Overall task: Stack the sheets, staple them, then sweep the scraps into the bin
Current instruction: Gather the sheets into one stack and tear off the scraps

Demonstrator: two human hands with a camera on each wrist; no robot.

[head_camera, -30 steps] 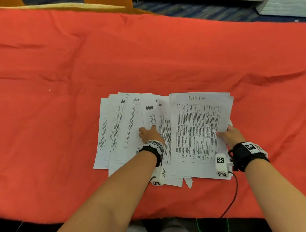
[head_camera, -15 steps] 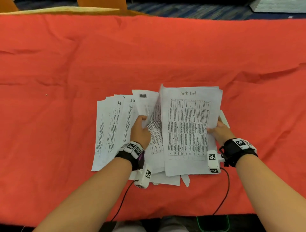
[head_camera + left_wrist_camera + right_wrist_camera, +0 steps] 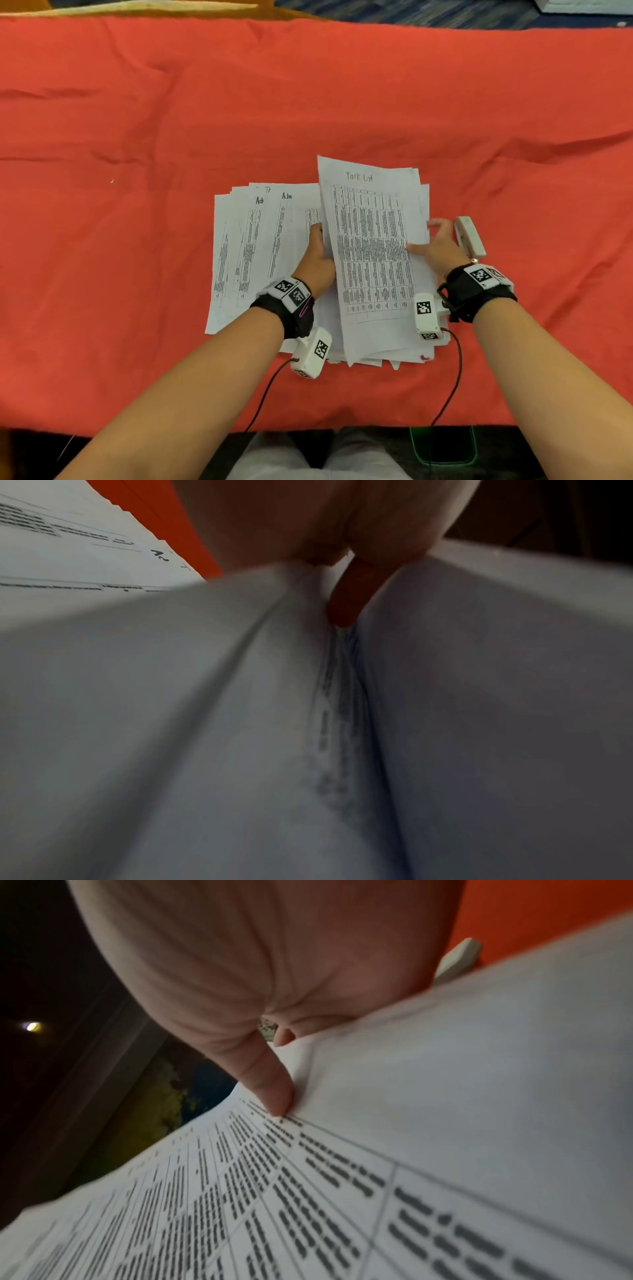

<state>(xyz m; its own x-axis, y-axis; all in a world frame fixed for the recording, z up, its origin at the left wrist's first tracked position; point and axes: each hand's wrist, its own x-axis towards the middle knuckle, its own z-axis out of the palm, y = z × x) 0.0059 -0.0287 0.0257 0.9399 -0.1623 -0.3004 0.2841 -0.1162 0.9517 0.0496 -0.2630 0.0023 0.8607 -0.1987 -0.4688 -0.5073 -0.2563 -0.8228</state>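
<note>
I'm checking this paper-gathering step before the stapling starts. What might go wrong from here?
1. The fanned sheets on the left lie apart from the raised Task List bundle, so some may be left out of the stack.
2. The bundle's bottom edges look uneven; stapled now, the pages would probably sit crooked.
3. The stapler lies close beside the right hand, which could knock it while squaring the pages.

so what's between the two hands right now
In the head view, the Task List sheet, top of the raised bundle, spans the gap: the left hand grips its left edge, the right hand its right.
</note>
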